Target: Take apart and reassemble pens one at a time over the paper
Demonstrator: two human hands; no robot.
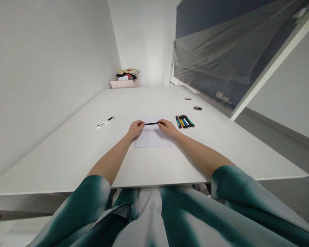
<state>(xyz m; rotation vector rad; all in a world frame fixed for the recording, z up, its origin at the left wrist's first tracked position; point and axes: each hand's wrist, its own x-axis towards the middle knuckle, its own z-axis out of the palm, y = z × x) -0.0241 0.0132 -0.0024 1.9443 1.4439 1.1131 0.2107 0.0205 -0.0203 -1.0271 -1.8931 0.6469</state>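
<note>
A slim black pen lies level between my two hands, above a white sheet of paper. Its left end is pinched in the fingers of my left hand. At the other end, my right hand closes its fingertips round the pen. Both hands are over the sides of the sheet. Just right of my right hand lies a row of several coloured markers or pens, in green, pink, yellow, blue and black. Off to the left, a white and black pen rests on the table.
The white table runs along a wall on the left. Two round metal fittings sit in its top at the right. A box with cloth or bags stands at the far end. A plastic-covered dark panel rises at the right.
</note>
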